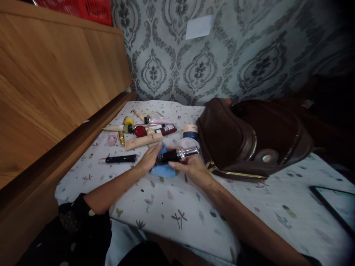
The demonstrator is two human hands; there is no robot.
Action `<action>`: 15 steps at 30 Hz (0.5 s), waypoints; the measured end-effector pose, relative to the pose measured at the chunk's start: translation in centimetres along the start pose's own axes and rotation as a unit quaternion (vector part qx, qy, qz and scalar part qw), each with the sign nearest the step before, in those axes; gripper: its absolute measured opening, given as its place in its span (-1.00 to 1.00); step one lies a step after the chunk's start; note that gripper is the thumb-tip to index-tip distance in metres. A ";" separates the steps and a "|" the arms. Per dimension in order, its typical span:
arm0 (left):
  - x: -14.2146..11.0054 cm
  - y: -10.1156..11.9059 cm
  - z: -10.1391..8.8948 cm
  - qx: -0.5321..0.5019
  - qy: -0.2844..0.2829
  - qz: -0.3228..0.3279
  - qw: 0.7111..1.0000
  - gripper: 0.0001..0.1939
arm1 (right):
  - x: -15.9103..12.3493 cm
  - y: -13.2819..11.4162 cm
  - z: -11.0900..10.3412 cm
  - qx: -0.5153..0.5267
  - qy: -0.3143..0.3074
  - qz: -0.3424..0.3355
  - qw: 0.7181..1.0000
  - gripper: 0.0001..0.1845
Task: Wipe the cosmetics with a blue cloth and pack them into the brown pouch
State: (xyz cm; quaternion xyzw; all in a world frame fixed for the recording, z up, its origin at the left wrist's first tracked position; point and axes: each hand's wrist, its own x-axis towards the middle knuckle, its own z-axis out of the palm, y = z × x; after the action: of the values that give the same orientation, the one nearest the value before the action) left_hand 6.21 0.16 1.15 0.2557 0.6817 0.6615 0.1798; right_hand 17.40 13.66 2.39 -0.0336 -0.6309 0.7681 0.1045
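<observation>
A black bottle with a shiny silver top (177, 154) lies sideways between my two hands, above the bed's edge. My right hand (192, 167) is closed round it near the silver end, thumb along the near side. My left hand (149, 159) grips a light blue cloth (163, 171) and presses it about the bottle's dark end, so part of that end is hidden. Just left of my left hand lies a slim black tube (120, 159). Beyond the hands rests a beige squeeze tube (143, 141). Near my right fingers are a small jar (190, 131) and a round clear-looking container (189, 143).
A brown leather bag (230, 140) stands open-topped on the right. Several cosmetics, among them a red oval item (140, 131) and a gold lipstick-like tube (121, 139), lie heaped at the back left. A dark-framed tablet-like device (335, 203) is at right; a wooden headboard (63, 62) borders the left.
</observation>
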 end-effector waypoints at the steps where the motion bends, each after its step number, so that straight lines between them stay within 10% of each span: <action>1: 0.0 0.1 0.1 0.002 -0.007 0.000 1.000 -0.40 | 0.1 0.1 0.0 -0.001 0.004 -0.004 1.000 -0.52; 7: -0.2 0.5 0.0 0.056 -0.080 0.038 0.994 -0.36 | 0.3 0.3 -0.4 0.059 0.071 -0.016 0.996 -0.66; 15: 0.0 1.3 -0.8 -0.048 -0.098 0.049 0.993 -0.62 | -0.1 -0.2 0.1 0.081 -0.025 0.038 0.996 -0.62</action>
State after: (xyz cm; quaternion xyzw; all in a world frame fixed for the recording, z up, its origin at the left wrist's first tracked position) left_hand 5.88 -0.51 2.45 0.3430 0.6154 0.6730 0.2251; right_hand 17.54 13.56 2.63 -0.0299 -0.5673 0.8206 0.0621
